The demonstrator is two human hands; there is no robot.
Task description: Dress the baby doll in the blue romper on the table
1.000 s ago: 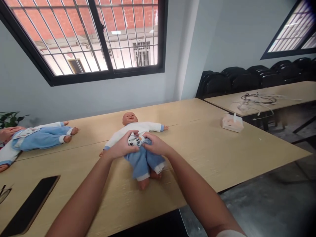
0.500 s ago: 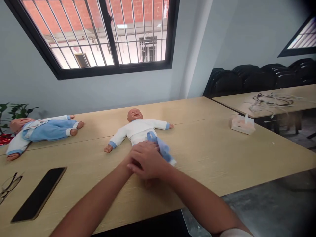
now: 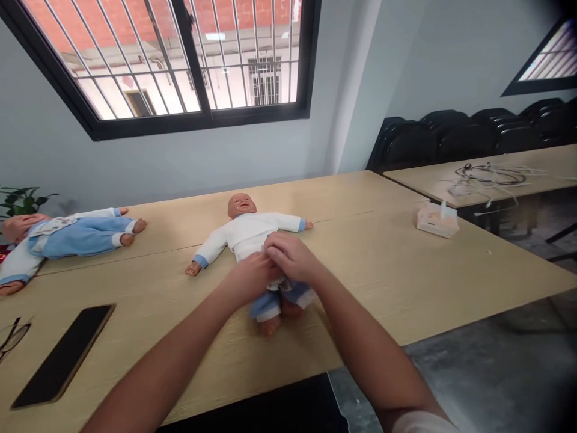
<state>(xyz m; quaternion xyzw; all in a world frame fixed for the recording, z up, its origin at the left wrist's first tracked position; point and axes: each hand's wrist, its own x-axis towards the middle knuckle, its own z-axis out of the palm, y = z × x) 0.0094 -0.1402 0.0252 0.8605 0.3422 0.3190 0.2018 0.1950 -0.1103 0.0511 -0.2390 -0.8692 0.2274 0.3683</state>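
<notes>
A baby doll (image 3: 247, 231) in a white long-sleeved top lies on its back on the table, head toward the window and arms spread. Its blue trousers (image 3: 265, 305) with white cuffs are on its legs, and both bare feet stick out. At the waist, my left hand (image 3: 252, 276) is closed on the trousers from the left side. My right hand (image 3: 293, 255) is closed on them too, just above and right of the left one. The two hands touch, and they hide the waistband and the fingertips.
A second doll (image 3: 76, 236) in blue dungarees lies at the left. Nearer are a phone (image 3: 63, 355) and glasses (image 3: 15, 337). A tissue box (image 3: 437, 220) stands at the right. Cables (image 3: 491, 177) lie on another table, before stacked black chairs (image 3: 469, 138).
My hands have come apart from their overlap, the right moving up toward the doll's waist. The trousers' loose part no longer hangs to the right; both trouser legs and feet now show. The view has shifted slightly.
</notes>
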